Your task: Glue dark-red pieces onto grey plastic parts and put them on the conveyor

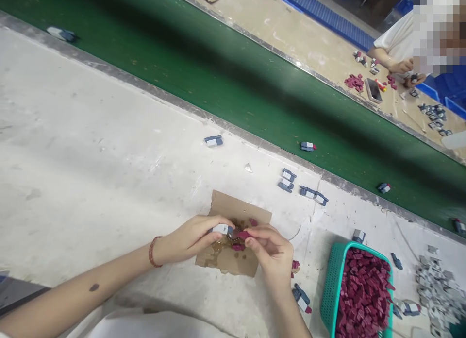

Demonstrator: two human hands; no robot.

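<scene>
My left hand (192,238) is closed on a small grey-and-blue plastic part (221,229), held between thumb and fingers. A small dark red plastic piece (243,235) is pinched in the fingertips of my right hand (273,253), close to that part. Both hands are over a piece of brown cardboard (238,266) with wet-looking stains. Between them a small round dish (233,234) shows in part, mostly hidden by fingers. Other dark red pieces, one at the near side (238,247), lie on the cardboard.
A teal basket (329,289) full of dark red pieces stands at right, beside a pile of grey pieces (437,284). Grey-and-blue parts (286,184) lie along the bench edge. Beyond runs a green conveyor belt (174,76) carrying several parts. A co-worker (396,46) sits across it.
</scene>
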